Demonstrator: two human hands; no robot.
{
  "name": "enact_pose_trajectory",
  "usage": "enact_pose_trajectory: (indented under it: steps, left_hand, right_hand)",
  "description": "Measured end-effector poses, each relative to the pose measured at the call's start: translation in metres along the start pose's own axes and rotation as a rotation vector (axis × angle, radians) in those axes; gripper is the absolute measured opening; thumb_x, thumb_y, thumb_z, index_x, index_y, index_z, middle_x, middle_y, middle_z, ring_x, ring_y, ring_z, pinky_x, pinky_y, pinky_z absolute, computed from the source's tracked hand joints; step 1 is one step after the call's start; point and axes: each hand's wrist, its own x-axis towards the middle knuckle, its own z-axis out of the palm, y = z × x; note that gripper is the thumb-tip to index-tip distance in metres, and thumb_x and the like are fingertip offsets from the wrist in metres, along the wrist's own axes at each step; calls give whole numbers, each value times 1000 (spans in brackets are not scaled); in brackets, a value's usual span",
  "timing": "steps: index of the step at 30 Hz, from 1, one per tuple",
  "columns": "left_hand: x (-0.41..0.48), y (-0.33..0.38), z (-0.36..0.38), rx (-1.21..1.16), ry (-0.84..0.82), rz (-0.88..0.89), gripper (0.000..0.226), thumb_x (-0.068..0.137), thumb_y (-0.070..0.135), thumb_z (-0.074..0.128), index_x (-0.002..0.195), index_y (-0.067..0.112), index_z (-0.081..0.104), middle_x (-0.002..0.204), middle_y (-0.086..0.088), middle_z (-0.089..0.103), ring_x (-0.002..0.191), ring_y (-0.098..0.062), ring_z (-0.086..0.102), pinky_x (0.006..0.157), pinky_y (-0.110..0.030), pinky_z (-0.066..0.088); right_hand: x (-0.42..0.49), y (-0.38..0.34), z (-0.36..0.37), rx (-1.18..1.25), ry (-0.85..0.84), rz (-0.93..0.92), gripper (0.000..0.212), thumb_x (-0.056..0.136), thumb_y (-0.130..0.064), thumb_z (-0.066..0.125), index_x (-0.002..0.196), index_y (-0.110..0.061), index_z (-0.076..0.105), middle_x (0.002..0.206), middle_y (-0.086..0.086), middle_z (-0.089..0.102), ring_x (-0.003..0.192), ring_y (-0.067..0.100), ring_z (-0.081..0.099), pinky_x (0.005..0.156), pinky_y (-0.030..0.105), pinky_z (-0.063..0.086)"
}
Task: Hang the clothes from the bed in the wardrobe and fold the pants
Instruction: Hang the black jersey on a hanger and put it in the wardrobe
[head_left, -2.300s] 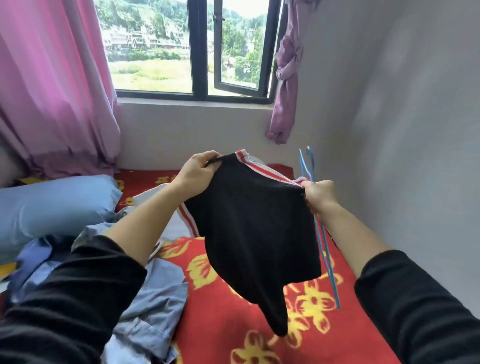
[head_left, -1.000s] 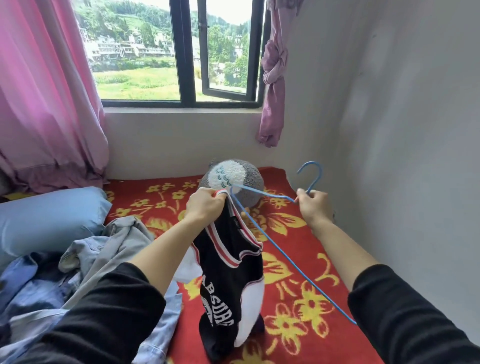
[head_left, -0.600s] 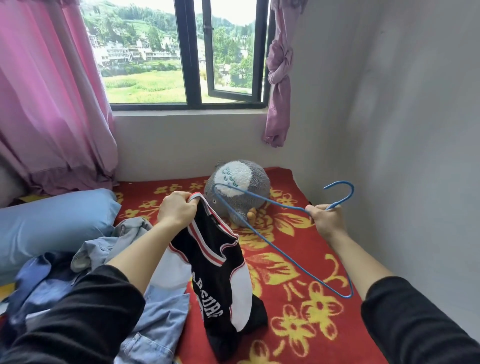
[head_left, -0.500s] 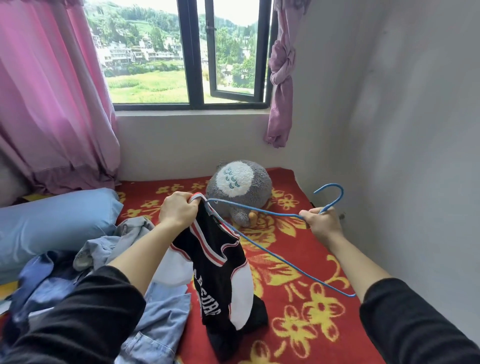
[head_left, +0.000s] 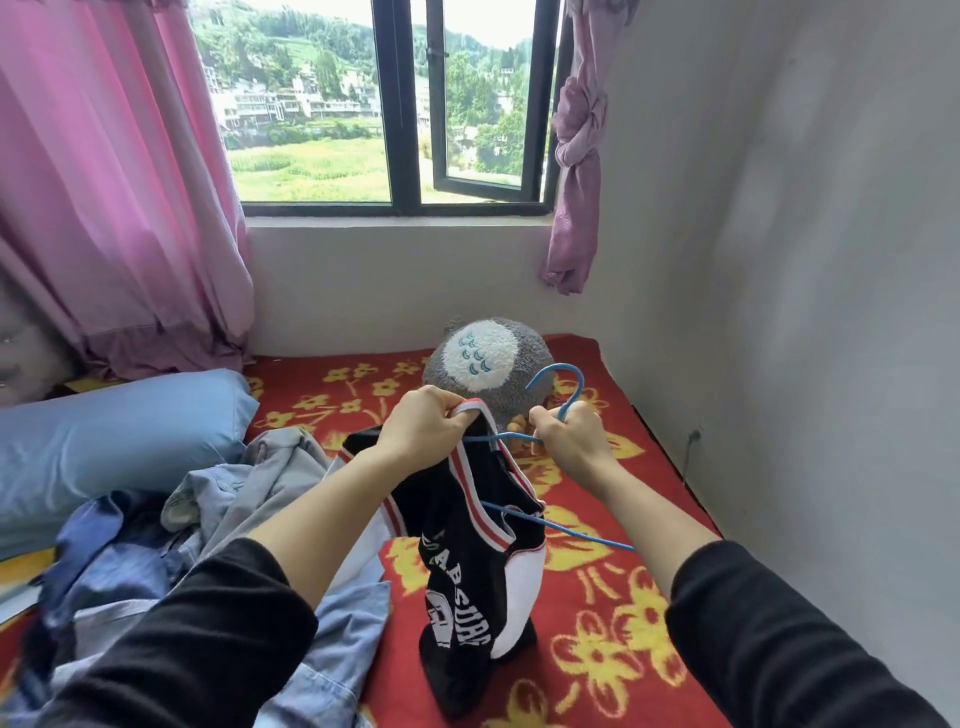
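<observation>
Red flowered bed (head_left: 597, 649) below a window: left hand (head_left: 423, 431) grips the black jersey (head_left: 467, 571) by its strap, right hand (head_left: 571, 441) grips the blue hanger (head_left: 558, 367) below its hook, wire passing into the jersey.

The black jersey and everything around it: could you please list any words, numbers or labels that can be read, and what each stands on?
"ABSUR": white letters on the black jersey, upper row, creased and cut off by folds.
"BSURA": lower row on the same jersey, likely the same word, partly folded.
White figure beside the lower row: too folded to read.
Blue hanger, pillow, plush toy: no text.
</observation>
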Motion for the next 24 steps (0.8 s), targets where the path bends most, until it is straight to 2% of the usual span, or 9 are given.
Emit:
enact_pose_trajectory:
  steps: [2, 4, 8, 11, 15, 17, 19, 21, 24]
  left_hand:
    - [-1, -11, -7, 26, -8, -31, 20, 91, 37, 59, 93, 27, 76, 45, 12, 52, 35, -5, 37, 44, -21, 33]
    - [-2, -24, -15, 59, -31, -71, 20, 91, 34, 61, 101, 24, 75, 53, 14, 58, 38, -5, 41, 43, -20, 34]
    - [-7, -17, -11, -69, -97, -52, 15, 91, 28, 61, 92, 27, 76, 46, 10, 46, 37, -5, 33, 38, -17, 31]
    - [-13, 7, 3, -150, -116, 19, 21, 92, 34, 59, 79, 28, 74, 43, 10, 33, 37, -7, 27, 40, -20, 26]
    - [-20, 14, 2, -218, -195, 57, 23, 89, 44, 62, 96, 28, 76, 49, 14, 44, 46, -2, 36, 51, -18, 32]
    - [-20, 5, -3, -37, -204, 91, 38, 81, 58, 63, 109, 33, 70, 83, 12, 56, 82, 5, 43, 78, -26, 37]
    - [-19, -1, -5, 350, -222, 113, 38, 82, 58, 55, 114, 38, 61, 105, 8, 48, 111, -10, 36, 91, -39, 28]
    - [-19, -3, 0, 502, -247, 117, 21, 93, 44, 44, 99, 28, 56, 100, 4, 55, 112, -22, 46, 88, -42, 26]
    - [-21, -2, 10, 378, -213, 139, 20, 93, 33, 39, 83, 19, 50, 88, 0, 63, 96, -28, 56, 80, -39, 27]
  right_hand:
    - [2, -1, -11, -29, -4, -52, 41, 68, -41, 48, 42, -10, 50, 39, -2, 45, 40, 14, 40, 50, 37, 40]
    - [6, 0, -26, -72, -16, -85, 38, 66, -39, 51, 42, -10, 52, 37, -3, 44, 38, 14, 38, 49, 37, 40]
    - [7, -2, -26, -99, -59, -71, 38, 66, -37, 56, 37, -14, 48, 35, -4, 38, 37, 14, 33, 48, 33, 33]
    - [-2, -8, 2, -35, -81, -2, 37, 74, -35, 58, 56, -3, 64, 52, 9, 61, 48, 21, 50, 54, 37, 44]
    - [-7, -13, 6, 234, -25, 75, 40, 69, -40, 52, 59, -2, 59, 54, 6, 58, 51, 14, 48, 56, 37, 41]
    - [-7, -12, 1, 276, -5, 61, 33, 69, -38, 53, 56, -9, 57, 47, -4, 51, 44, 9, 47, 51, 29, 39]
    - [-10, -13, 1, 336, -5, 60, 28, 68, -35, 54, 57, -9, 56, 49, -2, 51, 45, 11, 45, 51, 28, 37]
    - [-14, -17, 8, 401, -40, 74, 25, 68, -33, 54, 63, -9, 57, 56, 4, 54, 51, 15, 45, 53, 30, 36]
    - [-22, -24, 18, 474, -143, 75, 20, 66, -29, 54, 70, -9, 55, 50, 1, 49, 45, 14, 40, 43, 22, 33]
